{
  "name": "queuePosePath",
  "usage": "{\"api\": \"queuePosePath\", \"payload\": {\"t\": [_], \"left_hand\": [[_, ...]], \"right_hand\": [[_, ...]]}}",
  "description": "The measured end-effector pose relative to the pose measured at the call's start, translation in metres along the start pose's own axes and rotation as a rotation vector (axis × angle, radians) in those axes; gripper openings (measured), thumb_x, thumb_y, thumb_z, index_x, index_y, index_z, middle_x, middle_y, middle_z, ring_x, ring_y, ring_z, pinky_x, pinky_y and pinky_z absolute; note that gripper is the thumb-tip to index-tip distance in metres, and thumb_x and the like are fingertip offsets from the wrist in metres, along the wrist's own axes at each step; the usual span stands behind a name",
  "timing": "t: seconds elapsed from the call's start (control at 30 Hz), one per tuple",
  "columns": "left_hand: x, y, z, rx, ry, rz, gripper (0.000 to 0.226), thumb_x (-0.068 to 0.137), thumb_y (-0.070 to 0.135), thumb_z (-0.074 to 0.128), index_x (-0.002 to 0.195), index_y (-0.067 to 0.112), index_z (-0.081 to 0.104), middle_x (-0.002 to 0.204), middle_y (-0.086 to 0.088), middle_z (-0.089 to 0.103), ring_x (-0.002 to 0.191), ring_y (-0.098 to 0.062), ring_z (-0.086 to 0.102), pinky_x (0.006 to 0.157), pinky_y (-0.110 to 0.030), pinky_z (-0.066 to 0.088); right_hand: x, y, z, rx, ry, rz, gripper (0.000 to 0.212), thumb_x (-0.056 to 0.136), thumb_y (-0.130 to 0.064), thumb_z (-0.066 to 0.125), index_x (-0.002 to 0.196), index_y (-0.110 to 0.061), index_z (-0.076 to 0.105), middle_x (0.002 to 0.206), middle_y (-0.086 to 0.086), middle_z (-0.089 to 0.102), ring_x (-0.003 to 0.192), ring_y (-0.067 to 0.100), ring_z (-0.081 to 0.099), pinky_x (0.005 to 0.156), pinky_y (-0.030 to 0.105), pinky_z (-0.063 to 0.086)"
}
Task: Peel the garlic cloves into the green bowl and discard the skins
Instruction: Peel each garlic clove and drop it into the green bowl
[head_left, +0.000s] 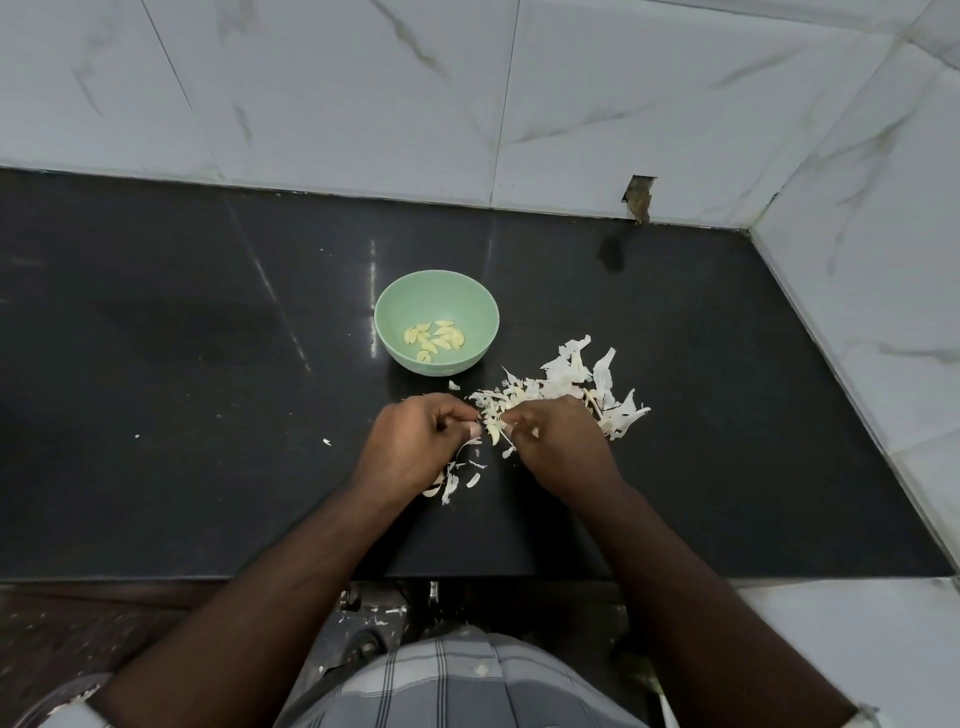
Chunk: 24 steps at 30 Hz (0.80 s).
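Plaid cloth (457, 686) at my waist fills the bottom edge, nearest the lens; beyond it my 2 forearms reach onto the black counter (182, 338), the largest surface in view, backed by marbled wall tiles (363, 93).

Green bowl (402, 304): upright on the counter, beyond my hands and apart from them, holding a small cluster of peeled cloves (434, 339), about 10, pale yellow and bare.

Skin pile (576, 382): white papery husks heaped right of the bowl, reaching under my right hand; loose flakes (451, 486) lie under and beside my left wrist.

Left hand (415, 441) and right hand (558, 441): both curled, fingertips meeting over 1 garlic clove (493, 432), which I pinch between them just above the counter. It is cream-coloured with husk clinging at its ends.

Step in hand, as I judge it: stripping this clove. The next move calls for pulling the last husk free, then carrying the clove forward and left to drop it in the bowl. The skins are not yet discarded.
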<state>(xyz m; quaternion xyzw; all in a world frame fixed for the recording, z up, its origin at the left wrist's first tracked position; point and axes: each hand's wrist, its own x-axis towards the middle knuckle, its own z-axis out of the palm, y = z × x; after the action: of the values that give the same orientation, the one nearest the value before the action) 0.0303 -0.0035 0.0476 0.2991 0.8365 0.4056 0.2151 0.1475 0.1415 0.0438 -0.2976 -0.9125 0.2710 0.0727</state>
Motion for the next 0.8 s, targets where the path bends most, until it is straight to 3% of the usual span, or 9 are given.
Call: {"api": "queuePosePath", "payload": {"t": [0.1,0.23,0.33,0.43,0.5,0.6,0.67,0.73,0.8], "left_hand": [[0.002,0.0,0.001,0.075,0.002,0.064,0.021,0.091,0.015,0.067,0.098,0.031,0.077,0.085,0.016,0.074,0.084,-0.002,0.066,0.076,-0.017,0.049],[0.003,-0.001,-0.001,0.065,0.013,0.061,0.024,0.09,0.013,0.068,0.102,0.032,0.077,0.087,0.018,0.074,0.084,0.003,0.066,0.08,-0.018,0.052],[0.005,-0.003,-0.003,0.074,0.017,0.043,0.015,0.088,0.019,0.071,0.091,0.032,0.078,0.084,0.019,0.073,0.078,0.002,0.065,0.075,-0.022,0.053],[0.006,-0.006,-0.003,0.061,0.027,0.07,0.029,0.09,0.008,0.068,0.102,0.033,0.077,0.087,0.018,0.072,0.082,0.003,0.065,0.075,-0.014,0.05],[0.006,-0.008,-0.004,0.021,0.019,0.067,0.028,0.09,0.01,0.068,0.104,0.032,0.076,0.083,0.019,0.072,0.082,0.003,0.067,0.079,-0.02,0.053],[0.007,-0.008,-0.004,-0.058,-0.004,0.006,0.02,0.091,0.019,0.067,0.104,0.033,0.074,0.081,0.02,0.074,0.081,0.004,0.069,0.084,-0.025,0.055],[0.007,-0.006,-0.002,-0.177,-0.043,-0.026,0.028,0.093,0.01,0.06,0.104,0.033,0.072,0.086,0.015,0.075,0.083,-0.002,0.072,0.087,-0.03,0.057],[0.008,-0.003,-0.001,-0.325,-0.092,-0.061,0.039,0.093,-0.003,0.052,0.105,0.029,0.07,0.091,0.004,0.077,0.085,-0.014,0.075,0.086,-0.038,0.06],[0.006,0.003,0.0,-0.464,-0.148,-0.088,0.04,0.092,-0.011,0.049,0.108,0.019,0.07,0.091,-0.006,0.078,0.083,-0.021,0.074,0.078,-0.033,0.062]], "right_hand": [[0.006,-0.005,0.005,-0.149,-0.064,-0.023,0.017,0.09,-0.026,0.063,0.1,-0.025,0.076,0.095,0.002,0.067,0.103,0.024,0.052,0.085,0.038,0.049],[0.01,-0.011,0.01,-0.208,-0.086,0.051,0.026,0.085,-0.043,0.068,0.078,-0.018,0.067,0.086,0.0,0.064,0.097,0.022,0.054,0.077,0.033,0.049],[0.01,-0.013,0.014,-0.178,-0.077,0.1,0.019,0.081,-0.037,0.066,0.074,-0.021,0.061,0.084,-0.002,0.065,0.093,0.022,0.059,0.068,0.029,0.045],[0.008,-0.015,0.011,-0.076,-0.052,0.142,0.011,0.075,-0.031,0.066,0.078,-0.021,0.061,0.081,-0.006,0.063,0.085,0.017,0.06,0.068,0.029,0.047],[0.007,-0.014,0.004,-0.011,-0.049,0.152,0.012,0.074,-0.026,0.07,0.081,-0.023,0.06,0.079,-0.009,0.063,0.08,0.013,0.059,0.068,0.028,0.046],[0.006,-0.012,-0.006,0.158,-0.066,0.178,0.016,0.08,-0.022,0.074,0.09,-0.029,0.064,0.077,-0.011,0.063,0.074,0.006,0.059,0.068,0.025,0.045],[0.006,-0.015,-0.009,0.332,-0.03,0.174,0.009,0.086,-0.019,0.072,0.091,-0.026,0.068,0.078,-0.008,0.066,0.072,0.006,0.061,0.072,0.027,0.05],[0.004,-0.024,-0.013,0.681,-0.021,0.208,0.003,0.091,-0.011,0.068,0.092,-0.014,0.068,0.083,0.005,0.071,0.075,0.014,0.068,0.075,0.035,0.057],[0.003,-0.035,-0.018,1.074,-0.109,0.291,0.005,0.094,-0.004,0.062,0.099,-0.006,0.062,0.091,0.016,0.072,0.083,0.025,0.072,0.073,0.035,0.059]]}}
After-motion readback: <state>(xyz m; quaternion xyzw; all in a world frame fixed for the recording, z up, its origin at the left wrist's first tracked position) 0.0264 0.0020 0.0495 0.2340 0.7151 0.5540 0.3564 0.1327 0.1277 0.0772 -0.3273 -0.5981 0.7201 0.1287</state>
